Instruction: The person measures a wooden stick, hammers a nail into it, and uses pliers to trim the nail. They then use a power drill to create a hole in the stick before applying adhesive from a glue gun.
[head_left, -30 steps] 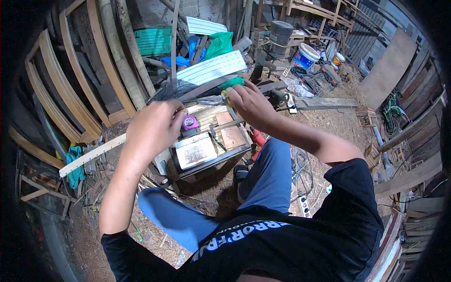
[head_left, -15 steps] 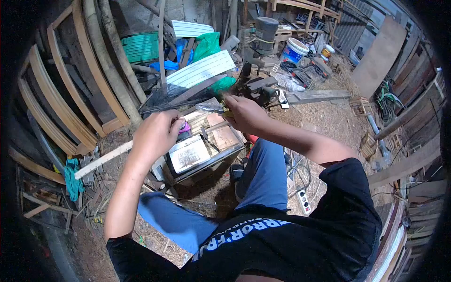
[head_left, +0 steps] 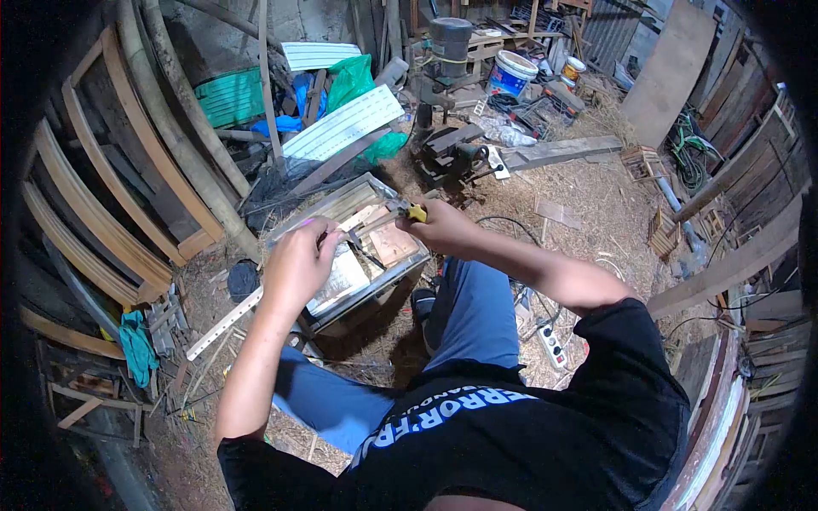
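My right hand (head_left: 445, 226) is wrapped round a tool with yellow handles (head_left: 416, 213), which looks like pliers, its metal end pointing left over the worktop. My left hand (head_left: 300, 257) is closed at the left side of the worktop, thumb against fingers. A bit of pink shows at its fingertips, too small to name. Below the hands is a small wooden worktop (head_left: 394, 272) with a raised edge. On it lie a white-topped block (head_left: 343, 277), a flat wooden piece (head_left: 393, 244) and a dark slim tool (head_left: 365, 253) between them.
A vise (head_left: 464, 158) stands beyond the worktop. A power strip (head_left: 552, 342) with cables lies on the ground right of my legs. Curved wooden frames (head_left: 136, 170) lean at the left. Farther back are a blue-and-white bucket (head_left: 511, 73) and white panels (head_left: 345, 128).
My right hand has come down slightly, and the yellow-handled tool now shows clearly in it. My left hand has shifted a little right and down. The whole view has shifted.
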{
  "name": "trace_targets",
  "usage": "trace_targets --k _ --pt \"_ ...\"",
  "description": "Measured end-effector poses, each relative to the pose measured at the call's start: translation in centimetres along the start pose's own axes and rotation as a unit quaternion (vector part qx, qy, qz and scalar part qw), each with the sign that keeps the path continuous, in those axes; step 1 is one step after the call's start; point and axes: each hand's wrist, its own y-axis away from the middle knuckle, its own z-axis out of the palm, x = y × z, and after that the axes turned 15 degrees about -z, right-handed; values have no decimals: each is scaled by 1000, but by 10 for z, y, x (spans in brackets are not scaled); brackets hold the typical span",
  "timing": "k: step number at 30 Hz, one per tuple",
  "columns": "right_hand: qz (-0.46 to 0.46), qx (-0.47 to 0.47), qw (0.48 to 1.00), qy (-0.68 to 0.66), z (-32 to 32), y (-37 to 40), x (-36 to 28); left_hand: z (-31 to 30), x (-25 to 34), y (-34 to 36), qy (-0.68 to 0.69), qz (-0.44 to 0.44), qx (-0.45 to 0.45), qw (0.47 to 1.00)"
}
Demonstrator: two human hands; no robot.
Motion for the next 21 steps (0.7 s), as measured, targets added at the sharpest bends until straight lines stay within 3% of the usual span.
trace_targets --k 3,9,12,15,21 --pt "-44 24 999 6 1 5 10 -1 4 4 -7 -19 -8 1000" --pt "-81 37 996 9 14 -3 23 -2 8 10 -42 27 40 998" --pt "-19 17 999 42 16 -3 8 -5 13 13 -65 7 44 997" --pt "-131 76 971 186 26 -6 18 -7 16 14 -95 -17 42 994" --pt "-226 161 886 373 31 -16 16 -6 14 13 -152 -28 57 986"
